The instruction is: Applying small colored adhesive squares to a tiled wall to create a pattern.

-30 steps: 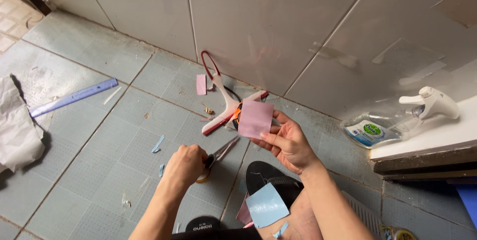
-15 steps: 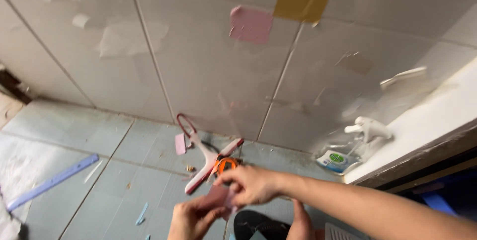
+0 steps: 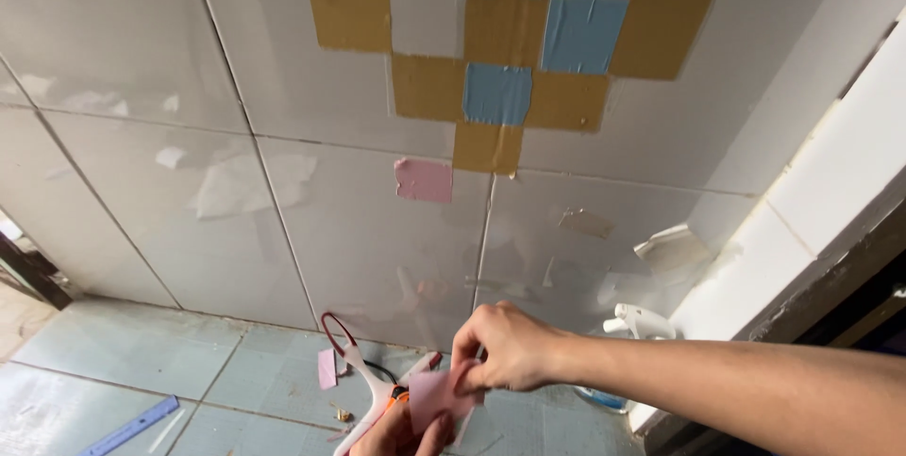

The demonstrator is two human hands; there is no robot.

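Note:
My right hand reaches in from the right and pinches the upper edge of a small pink square of paper. My left hand shows only partly at the bottom edge, fingers on the same pink square from below. On the white tiled wall above, a patchwork of tan and blue squares is stuck in a checker pattern, with one pink square below it to the left.
Red-handled white scissors lie on the pale blue floor tiles by the wall, beside a pink scrap. A blue ruler lies at lower left. A white spray bottle stands near a white ledge at right.
The view has tilted up from the floor to the wall, bringing the patchwork of squares into sight. Both hands have come together on the pink square, low in the frame.

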